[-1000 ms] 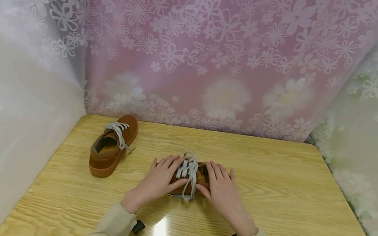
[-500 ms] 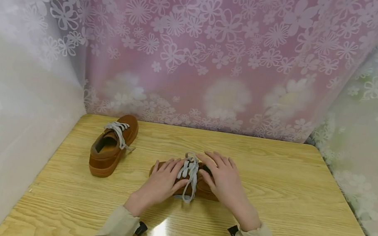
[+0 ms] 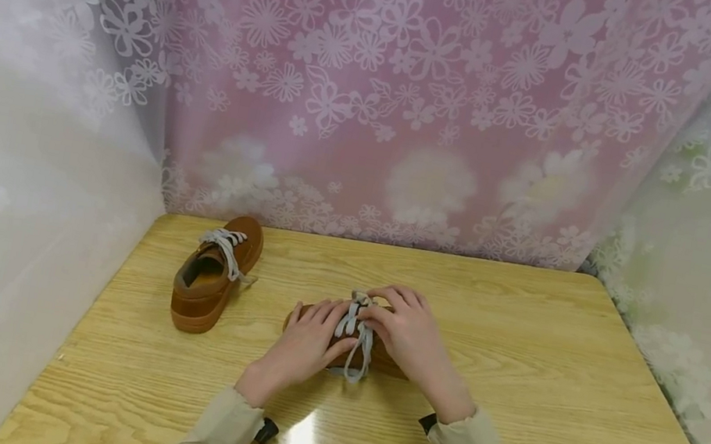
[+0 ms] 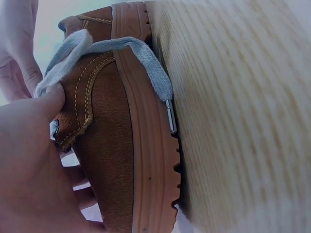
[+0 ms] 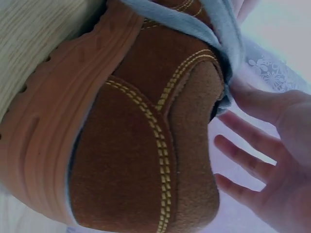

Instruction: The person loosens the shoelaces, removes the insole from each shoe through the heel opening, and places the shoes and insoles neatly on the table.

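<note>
Brown and just below centre in the head view, the shoe (image 4: 109, 131) sits gripped by the left hand (image 3: 305, 338), probably for steadiness, while the right hand (image 3: 410, 336) pinches the laces (image 4: 151, 68).

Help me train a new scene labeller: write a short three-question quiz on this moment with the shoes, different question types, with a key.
1. Multiple choice: what colour are the laces on the handled shoe?
A) black
B) red
C) pale grey

2. True or false: the other shoe stands apart, untouched.

3. Fill in the blank: the left hand lies on the handled shoe nearer its ____ end than its heel.

Key: 1. C; 2. True; 3. toe
</note>
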Demonstrator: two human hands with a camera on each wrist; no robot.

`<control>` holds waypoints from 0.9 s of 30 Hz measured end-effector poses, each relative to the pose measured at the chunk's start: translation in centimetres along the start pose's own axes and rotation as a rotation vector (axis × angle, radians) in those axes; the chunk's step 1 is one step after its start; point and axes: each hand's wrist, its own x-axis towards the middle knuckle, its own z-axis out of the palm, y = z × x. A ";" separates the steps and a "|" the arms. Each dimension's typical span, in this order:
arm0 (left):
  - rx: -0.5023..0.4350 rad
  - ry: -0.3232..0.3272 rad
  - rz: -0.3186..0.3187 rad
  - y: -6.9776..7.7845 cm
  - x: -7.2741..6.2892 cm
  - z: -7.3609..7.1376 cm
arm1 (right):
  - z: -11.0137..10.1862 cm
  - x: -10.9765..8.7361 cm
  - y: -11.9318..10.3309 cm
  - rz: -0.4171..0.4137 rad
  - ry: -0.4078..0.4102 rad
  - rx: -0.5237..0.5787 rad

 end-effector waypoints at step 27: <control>-0.022 0.023 0.011 0.2 0.0 0.0 | -2.8 0.6 -0.1 0.068 0.422 0.299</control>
